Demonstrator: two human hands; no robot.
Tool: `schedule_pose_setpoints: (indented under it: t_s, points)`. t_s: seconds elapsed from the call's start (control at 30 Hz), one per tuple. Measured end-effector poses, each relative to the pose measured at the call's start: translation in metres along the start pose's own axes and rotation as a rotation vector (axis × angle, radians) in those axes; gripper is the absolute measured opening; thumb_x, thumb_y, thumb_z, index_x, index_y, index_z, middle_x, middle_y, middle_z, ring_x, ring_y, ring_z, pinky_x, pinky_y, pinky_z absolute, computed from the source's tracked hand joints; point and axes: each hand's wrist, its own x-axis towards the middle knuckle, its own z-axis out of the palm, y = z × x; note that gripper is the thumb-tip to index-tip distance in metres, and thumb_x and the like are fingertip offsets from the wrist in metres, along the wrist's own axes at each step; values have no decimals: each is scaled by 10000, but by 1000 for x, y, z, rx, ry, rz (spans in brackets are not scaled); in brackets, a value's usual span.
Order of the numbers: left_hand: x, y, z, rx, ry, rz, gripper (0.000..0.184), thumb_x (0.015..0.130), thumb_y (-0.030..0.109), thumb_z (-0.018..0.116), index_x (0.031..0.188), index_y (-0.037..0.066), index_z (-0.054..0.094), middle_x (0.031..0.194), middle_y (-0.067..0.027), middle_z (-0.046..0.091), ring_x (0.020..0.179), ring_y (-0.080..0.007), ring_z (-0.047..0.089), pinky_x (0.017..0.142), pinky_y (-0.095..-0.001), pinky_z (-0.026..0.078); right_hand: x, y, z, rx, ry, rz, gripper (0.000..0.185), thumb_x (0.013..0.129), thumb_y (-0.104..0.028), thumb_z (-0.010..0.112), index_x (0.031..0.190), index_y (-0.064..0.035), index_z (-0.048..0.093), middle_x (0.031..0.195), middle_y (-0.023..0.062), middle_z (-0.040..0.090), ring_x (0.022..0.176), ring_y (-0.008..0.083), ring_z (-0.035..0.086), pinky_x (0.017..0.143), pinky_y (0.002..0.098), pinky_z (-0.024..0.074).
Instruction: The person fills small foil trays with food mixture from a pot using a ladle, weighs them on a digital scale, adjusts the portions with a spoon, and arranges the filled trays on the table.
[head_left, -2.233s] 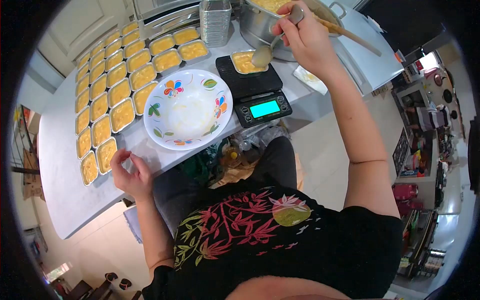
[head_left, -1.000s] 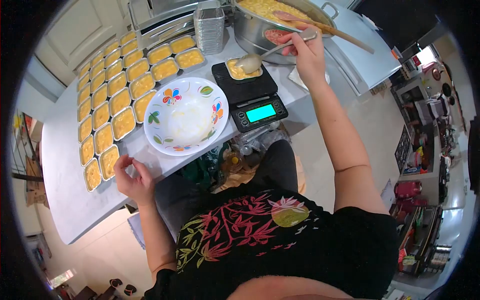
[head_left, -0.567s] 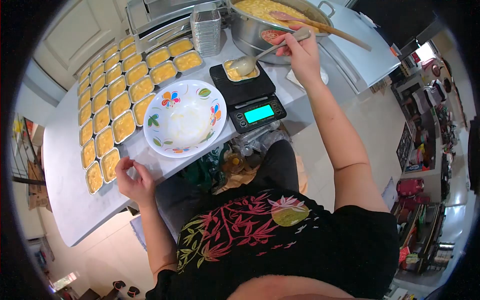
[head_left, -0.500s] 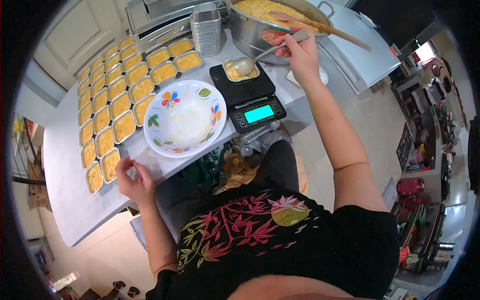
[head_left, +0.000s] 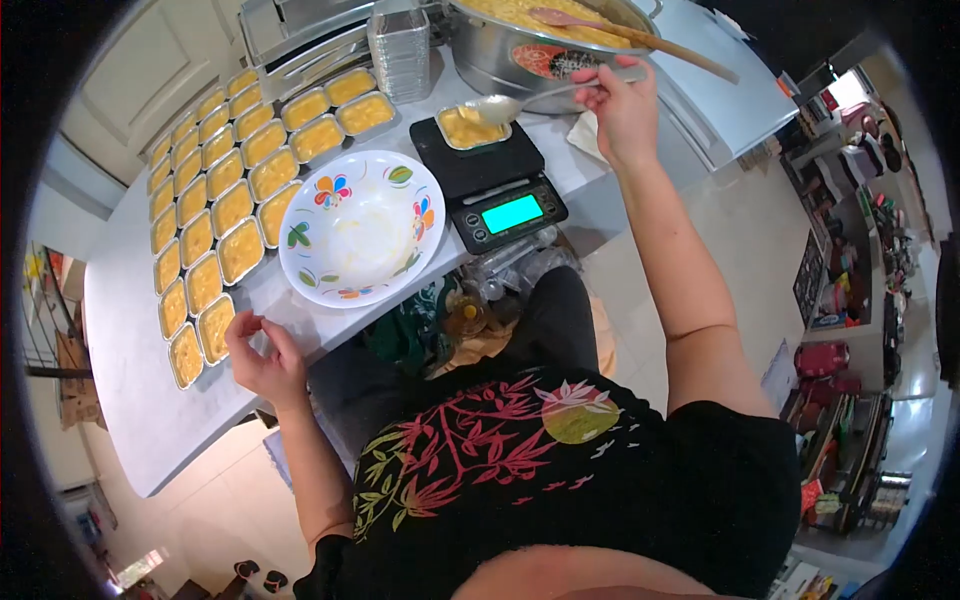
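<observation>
A long-handled metal serving spoon (head_left: 535, 98) is gripped at its handle end by my right hand (head_left: 625, 115). Its bowl is over the far right rim of a small foil tray (head_left: 470, 130) of yellow, chunky mixture; whether they touch I cannot tell. The tray sits on a black digital scale (head_left: 470, 172), whose display is lit blue-green. Near the table's front edge, my left hand (head_left: 268, 360) is loosely curled with nothing in it, thumb and finger apart. It is beside the nearest of several filled foil trays (head_left: 240, 250).
A floral white bowl (head_left: 362, 230) with smears inside stands between the filled trays and the scale. Behind are stacked foil trays (head_left: 400, 55) and a large metal pot (head_left: 490, 50) of yellow mixture, a wooden spoon (head_left: 650, 42) across its rim. A white cloth (head_left: 588, 135) lies near the pot.
My right hand has drawn the spoon up and right, from the middle of the tray on the scale to its rim. My left hand has stayed nearly still. The view has shifted slightly.
</observation>
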Motion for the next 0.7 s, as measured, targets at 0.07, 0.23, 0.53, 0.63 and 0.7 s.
schedule_pose_setpoints:
  t_s: [0.07, 0.23, 0.53, 0.63, 0.7]
  points:
    - [0, 0, 0, 7, -1, -1, 196, 760, -21, 582, 956, -25, 575, 765, -102, 599, 674, -191, 576, 658, -284, 477, 3, -3, -2, -18, -21, -24, 269, 911, -42, 441, 1119, -64, 271, 823, 196, 617, 577, 198, 581, 550, 284, 450]
    - [-1, -1, 1, -2, 19, 3, 199, 766, -20, 585, 965, -24, 579, 763, -102, 605, 675, -191, 585, 662, -284, 481, 2, -12, 4, -52, 13, -39, 247, 912, -31, 448, 1105, -63, 299, 857, 225, 617, 614, 229, 581, 579, 307, 455]
    - [-1, -2, 1, -1, 18, 10, 195, 765, -20, 585, 960, -29, 580, 769, -103, 603, 677, -195, 584, 662, -286, 481, 16, -17, -6, 40, 15, -80, 249, 894, -24, 482, 1082, -41, 320, 870, 248, 607, 644, 258, 597, 624, 345, 493]
    - [-1, -3, 1, -6, 16, 7, 195, 765, -22, 584, 960, -30, 580, 771, -102, 599, 682, -195, 580, 666, -288, 478, 36, -29, -8, 147, 72, -133, 171, 881, -19, 474, 1026, -35, 385, 804, 172, 586, 635, 216, 581, 581, 300, 475]
    - [-1, -3, 1, -10, 18, 7, 196, 765, -22, 582, 961, -29, 579, 772, -102, 597, 685, -195, 578, 668, -288, 476, 48, -46, 1, 191, 168, -231, 232, 869, -1, 468, 1069, -44, 357, 775, 161, 568, 591, 191, 563, 515, 272, 465]
